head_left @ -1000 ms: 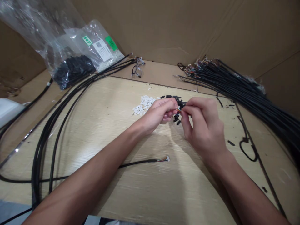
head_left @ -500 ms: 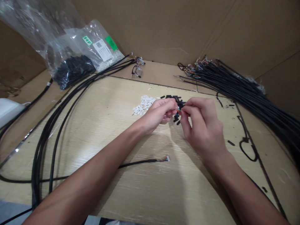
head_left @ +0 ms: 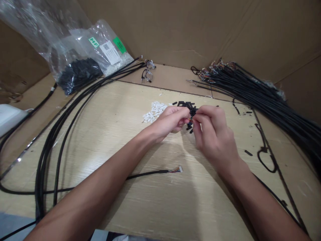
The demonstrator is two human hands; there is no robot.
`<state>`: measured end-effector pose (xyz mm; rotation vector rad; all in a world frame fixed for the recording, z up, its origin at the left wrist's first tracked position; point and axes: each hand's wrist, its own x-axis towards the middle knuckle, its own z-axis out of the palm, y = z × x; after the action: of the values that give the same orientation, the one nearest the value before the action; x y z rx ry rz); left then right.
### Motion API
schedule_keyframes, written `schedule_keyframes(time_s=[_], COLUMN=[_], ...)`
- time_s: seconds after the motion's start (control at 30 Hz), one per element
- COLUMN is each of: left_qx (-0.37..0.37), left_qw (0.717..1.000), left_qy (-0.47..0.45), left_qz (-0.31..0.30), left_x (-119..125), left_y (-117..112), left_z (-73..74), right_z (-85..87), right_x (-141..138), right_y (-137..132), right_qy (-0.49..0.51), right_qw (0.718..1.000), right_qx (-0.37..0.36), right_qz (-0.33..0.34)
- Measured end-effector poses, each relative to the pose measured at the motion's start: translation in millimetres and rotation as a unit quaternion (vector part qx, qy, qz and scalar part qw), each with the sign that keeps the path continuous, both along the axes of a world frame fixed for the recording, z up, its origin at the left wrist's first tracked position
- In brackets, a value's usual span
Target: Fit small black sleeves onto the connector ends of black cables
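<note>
**Both hands pinched on one wire end, mid-table**

A pile of white pieces (head_left: 154, 112) lies on the table (head_left: 112, 134). To its right, the left hand (head_left: 170, 122) has its fingers closed on a coloured wire end (head_left: 191, 117), held just above the black pieces (head_left: 185, 104). The right hand (head_left: 213, 134) pinches the same spot, fingers shut; anything else in it is too small to tell. Judgement: grip close to the tip, strands straight, wrists low.
</note>
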<state>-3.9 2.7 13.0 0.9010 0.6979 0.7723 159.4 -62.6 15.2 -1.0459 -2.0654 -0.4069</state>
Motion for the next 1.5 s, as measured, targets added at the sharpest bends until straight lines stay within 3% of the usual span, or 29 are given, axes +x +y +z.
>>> schedule_keyframes(time_s=[0.37,0.47,0.6,0.7,0.87,0.93,1.0,1.13,1.37,1.5], left_qx=[0.016,0.058,0.165,0.251,0.28,0.28,0.281,0.272,0.271,0.272], left_qw=[1.0,0.998,0.986,0.966,0.954,0.954,0.952,0.954,0.954,0.952], left_qy=[0.004,0.016,0.029,0.029,0.052,0.056,0.061,0.057,0.049,0.062], left_qz=[-0.014,-0.012,0.026,0.062,0.087,0.096,0.106,0.112,0.116,0.128], left_x=[1,-1,-2,-1,1,1,2,2,2,3], left_y=[-1,1,4,3,-2,-4,-5,-5,-7,-8], left_z=[-3.1,-9.2,-14.9,-14.3,-10.4,-9.4,-8.8,-8.1,-7.2,-6.8], right_z=[-10.9,-10.8,-9.9,-11.4,-10.7,-8.1,-6.0,-8.9,-20.2,-14.2], right_x=[2,2,5,12,27,29,28,23,19,13], right_y=[5,6,10,16,25,25,24,24,24,17], right_qy=[0.049,0.074,0.191,0.327,0.499,0.522,0.526,0.53,0.409,0.347], right_qw=[0.998,0.996,0.977,0.923,0.756,0.722,0.712,0.734,0.868,0.915], right_qx=[-0.036,-0.046,-0.094,-0.199,-0.411,-0.438,-0.446,-0.41,-0.264,-0.198], right_qz=[0.013,0.015,0.006,0.023,0.105,0.12,0.128,0.114,0.097,0.058])
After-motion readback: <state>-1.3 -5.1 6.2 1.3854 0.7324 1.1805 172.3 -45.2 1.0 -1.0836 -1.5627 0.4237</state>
